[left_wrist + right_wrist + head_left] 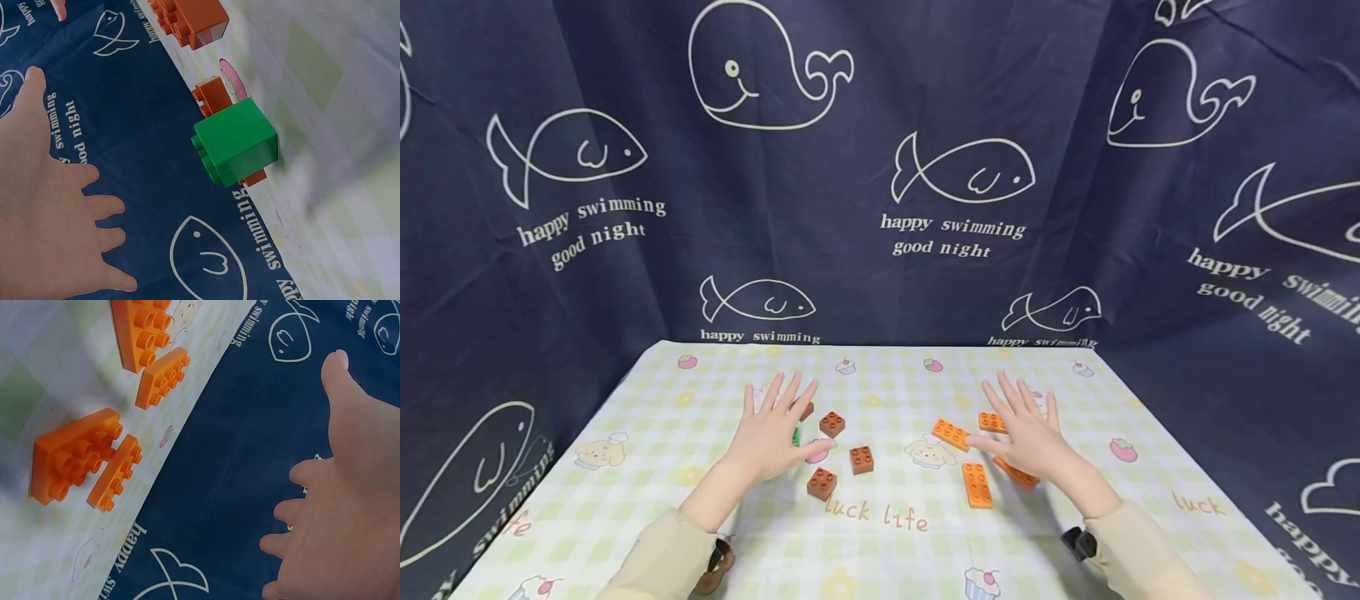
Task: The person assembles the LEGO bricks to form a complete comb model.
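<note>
My left hand (771, 437) is held over the left part of the table with its fingers spread, holding nothing. Under and beside it lie a green brick (237, 140), mostly hidden by the hand in the head view, and several brown bricks, among them one near the thumb (832, 424), one further right (862, 459) and one nearer me (822, 483). Fingers spread and palm bare, my right hand (1028, 433) hovers above several flat orange bricks, such as one by the thumb (951, 435), one behind (992, 422), one in front (977, 486) and one partly under the hand (1017, 473).
A checked tablecloth (895, 492) with printed cartoons covers the table. Dark blue curtains (850, 233) with white whale and fish outlines stand behind the table and along both sides. Dark bands sit at both sleeve cuffs.
</note>
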Demonstrator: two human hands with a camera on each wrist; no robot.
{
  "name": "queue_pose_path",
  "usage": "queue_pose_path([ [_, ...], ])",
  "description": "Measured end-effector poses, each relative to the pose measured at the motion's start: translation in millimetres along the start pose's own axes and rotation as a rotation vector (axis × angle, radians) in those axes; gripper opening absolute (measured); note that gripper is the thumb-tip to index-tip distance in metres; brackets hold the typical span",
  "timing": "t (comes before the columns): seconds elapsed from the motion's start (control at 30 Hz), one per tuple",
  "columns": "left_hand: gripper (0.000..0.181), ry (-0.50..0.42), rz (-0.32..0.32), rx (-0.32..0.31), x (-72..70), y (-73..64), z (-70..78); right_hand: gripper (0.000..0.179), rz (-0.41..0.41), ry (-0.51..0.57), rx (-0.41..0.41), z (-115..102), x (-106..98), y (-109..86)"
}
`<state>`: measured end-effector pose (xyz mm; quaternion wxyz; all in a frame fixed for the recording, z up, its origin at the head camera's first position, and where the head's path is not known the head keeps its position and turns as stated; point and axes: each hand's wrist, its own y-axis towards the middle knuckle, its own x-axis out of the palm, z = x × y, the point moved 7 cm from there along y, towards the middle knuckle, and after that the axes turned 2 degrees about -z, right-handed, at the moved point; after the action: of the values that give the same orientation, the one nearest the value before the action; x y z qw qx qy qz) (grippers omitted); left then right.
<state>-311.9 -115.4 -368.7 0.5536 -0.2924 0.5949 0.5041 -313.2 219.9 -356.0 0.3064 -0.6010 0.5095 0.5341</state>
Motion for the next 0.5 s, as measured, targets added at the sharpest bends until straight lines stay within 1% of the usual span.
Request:
queue_pose_path([
  [0.17, 0.091, -0.012, -0.026, -0.009, 1.9, -0.4, -1.8, 0.090, -0.003, 0.006, -0.006, -3, 2, 1.4],
  [0.27, 0.089, -0.035, -0.041, -0.021, 2.3, -0.1, -3.5, 0.085, 0.007, 0.011, -0.017, -5, 1, 2.9],
  [0.4, 0.087, -0.062, -0.052, -0.029, 2.7, 1.1, -5.7, 0.080, 0.024, 0.020, -0.047, -10, -1, 5.4],
  [0.5, 0.082, -0.074, -0.043, -0.022, 2.6, 2.3, -6.8, 0.076, 0.040, 0.027, -0.081, -13, -1, 7.9],
])
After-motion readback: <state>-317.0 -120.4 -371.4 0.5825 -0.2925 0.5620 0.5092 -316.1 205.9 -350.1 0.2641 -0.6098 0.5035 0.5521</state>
